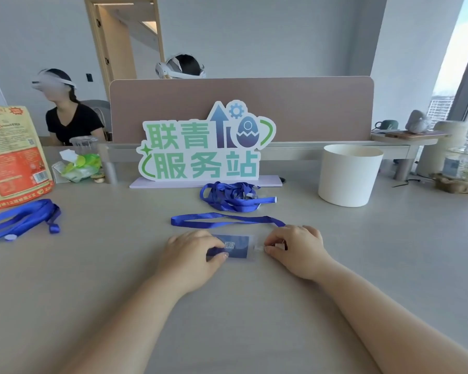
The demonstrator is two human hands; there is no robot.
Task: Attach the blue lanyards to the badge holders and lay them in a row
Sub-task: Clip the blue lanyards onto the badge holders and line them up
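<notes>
From the head camera, looking down over both forearms, the person is partway through joining one pair. The badge holder [238, 247], a clear sleeve with a dark blue card and a small QR patch inside, lies flat on the desk [254, 319] between the two hands. The left hand [192, 255] pinches its near end, thumb on top and fingers curled over the edge. The right hand [295, 252] has its fingers curled at the holder's clear tab end. A blue lanyard [222, 221] lies in a long flat loop just beyond both hands, and one end runs in under the right knuckles. I'd say that hand grips the lanyard's clip, though the clip itself is hidden.

Further beyond the hands, a tangled heap of lanyards [233, 198] sits in front of a standing sign [206, 147]. More blue straps [19, 217] lie well off to the left of the left hand, near a printed bag [11, 155]. A white pot [349, 174] stands beyond the right hand.

To my eye this is the attaching step. The next move needs the left hand to keep the holder steady while the right works the clip through the tab slot. After that, the joined pair has to be laid straight.
</notes>
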